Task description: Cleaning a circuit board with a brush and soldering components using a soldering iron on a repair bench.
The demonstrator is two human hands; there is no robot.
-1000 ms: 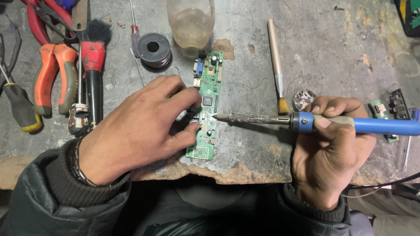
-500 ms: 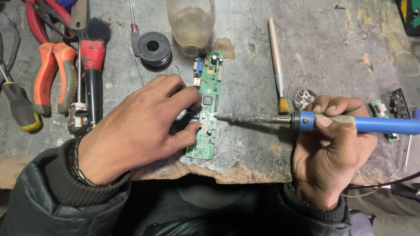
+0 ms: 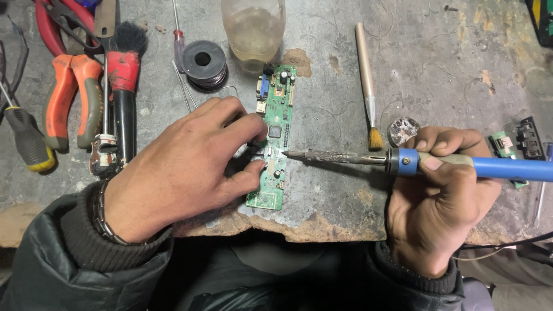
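At the bench's chipped near edge, the left hand (image 3: pixel 190 167) lies over the board's (image 3: pixel 275 138) left side, fingertips pressed on it and hiding what sits beneath them. The right hand (image 3: pixel 443 196) is closed around the iron's (image 3: pixel 403 162) blue handle, whose end is cut off at the right; its dark tip touches the board's middle. The board is a narrow green strip, lengthwise away from the edge, with a black chip and connectors. Farther back lie a brush (image 3: pixel 366 86), solder spool (image 3: pixel 204 64), pliers (image 3: pixel 72 98) and a cloudy bottle (image 3: pixel 253 31), cut off at the top.
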